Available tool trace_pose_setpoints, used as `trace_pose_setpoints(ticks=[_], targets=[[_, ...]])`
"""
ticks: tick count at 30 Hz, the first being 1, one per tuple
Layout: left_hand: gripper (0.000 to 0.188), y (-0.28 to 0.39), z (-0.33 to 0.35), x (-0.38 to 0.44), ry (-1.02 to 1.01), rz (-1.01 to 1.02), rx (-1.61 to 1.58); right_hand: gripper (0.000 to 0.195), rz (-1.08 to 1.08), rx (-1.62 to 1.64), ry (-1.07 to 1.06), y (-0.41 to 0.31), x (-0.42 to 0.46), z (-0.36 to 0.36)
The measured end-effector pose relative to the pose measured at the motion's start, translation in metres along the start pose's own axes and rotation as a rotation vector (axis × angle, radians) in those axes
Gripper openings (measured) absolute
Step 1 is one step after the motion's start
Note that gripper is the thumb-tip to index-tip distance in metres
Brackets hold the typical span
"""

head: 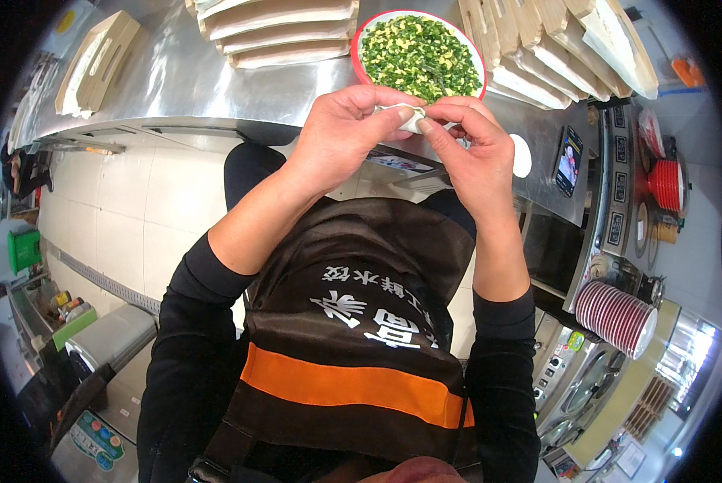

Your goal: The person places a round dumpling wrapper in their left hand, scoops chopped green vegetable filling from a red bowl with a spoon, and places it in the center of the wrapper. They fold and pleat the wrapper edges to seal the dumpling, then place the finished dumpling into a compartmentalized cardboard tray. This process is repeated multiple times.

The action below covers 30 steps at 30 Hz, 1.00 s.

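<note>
Between my two hands, over the near edge of the steel counter, is a small white piece of dough folded into a dumpling [411,119]. My left hand [361,124] pinches its left side between thumb and fingers. On its right side, the thumb and fingers of my right hand [472,139] press the edge. Just beyond my hands stands a white bowl with a red rim [357,57], full of chopped green leaves with yellow bits, and a utensil seems to lie in it. A round white dough wrapper [521,155] is on the counter right of my right hand.
Stacked wooden trays with pale cloth stand behind the bowl at left [282,30] and right [554,48]. Another wooden tray [104,63] sits at far left. A phone [569,160] with a lit screen lies at right. Stacked plates [614,317] stand farther right.
</note>
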<state>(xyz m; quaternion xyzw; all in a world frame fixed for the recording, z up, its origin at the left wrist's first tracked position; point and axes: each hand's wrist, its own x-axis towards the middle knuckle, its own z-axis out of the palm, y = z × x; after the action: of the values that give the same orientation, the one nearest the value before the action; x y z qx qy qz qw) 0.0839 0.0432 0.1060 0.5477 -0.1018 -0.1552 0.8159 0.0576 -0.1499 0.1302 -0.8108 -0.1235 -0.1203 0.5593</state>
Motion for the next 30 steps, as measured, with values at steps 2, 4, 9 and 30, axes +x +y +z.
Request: trace_pose_setpoints(ticks=[2,4,9,30], targets=[[0.022,0.001,0.0,0.0,0.002,-0.005,0.02,0.014,0.001,0.01,0.007,0.001,0.0,0.001],[0.022,0.002,0.001,-0.001,0.001,-0.016,0.042,0.013,-0.007,0.028,0.018,0.004,-0.001,0.003],[0.023,0.0,0.0,0.0,0.003,0.002,0.038,0.012,-0.108,-0.09,0.047,0.001,-0.002,0.006],[0.048,0.022,0.01,-0.03,-0.298,0.334,0.271,0.01,0.04,0.391,-0.002,-0.024,-0.031,0.015]])
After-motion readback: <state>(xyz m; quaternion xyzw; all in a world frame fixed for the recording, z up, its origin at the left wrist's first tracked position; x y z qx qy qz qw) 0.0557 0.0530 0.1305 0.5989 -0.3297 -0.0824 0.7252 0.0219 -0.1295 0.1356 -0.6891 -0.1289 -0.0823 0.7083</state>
